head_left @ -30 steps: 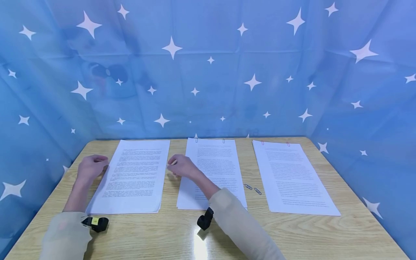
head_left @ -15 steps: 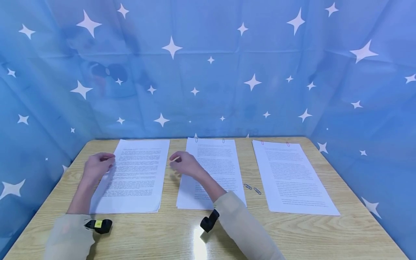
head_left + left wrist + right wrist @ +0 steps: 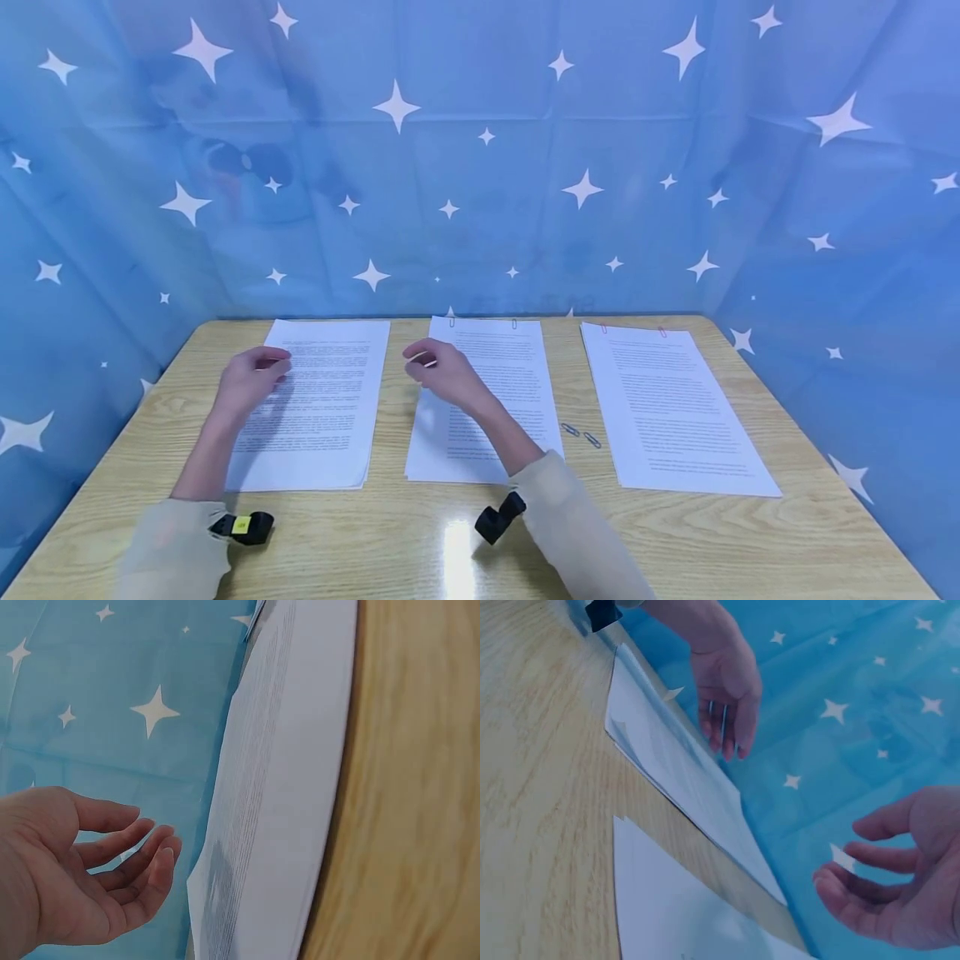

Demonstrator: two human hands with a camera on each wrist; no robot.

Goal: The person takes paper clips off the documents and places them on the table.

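Observation:
My left hand [image 3: 249,383] hovers over the left paper stack [image 3: 330,400], fingers loosely bent and holding nothing. In the left wrist view that hand [image 3: 90,877] is palm-up to the camera, with its thumb and fingertips apart. My right hand [image 3: 453,375] hangs over the left edge of the middle paper stack [image 3: 502,400], whose top edge carries two dark paper clips [image 3: 514,324]. Nothing sits in the bent fingers of the right hand [image 3: 907,877] in the right wrist view. The left stack shows no clip; its sheets are slightly offset at the lower right corner.
A third paper stack [image 3: 682,408] with red paper clips [image 3: 662,332] lies to the right. Two loose blue-grey paper clips [image 3: 592,440] rest between the middle and right stacks. A blue star-patterned curtain [image 3: 480,167] surrounds the wooden table [image 3: 375,542].
My left hand has moved right, from beside the left stack to above it. The right hand has drawn right and slightly up, away from that stack. The papers stay in place.

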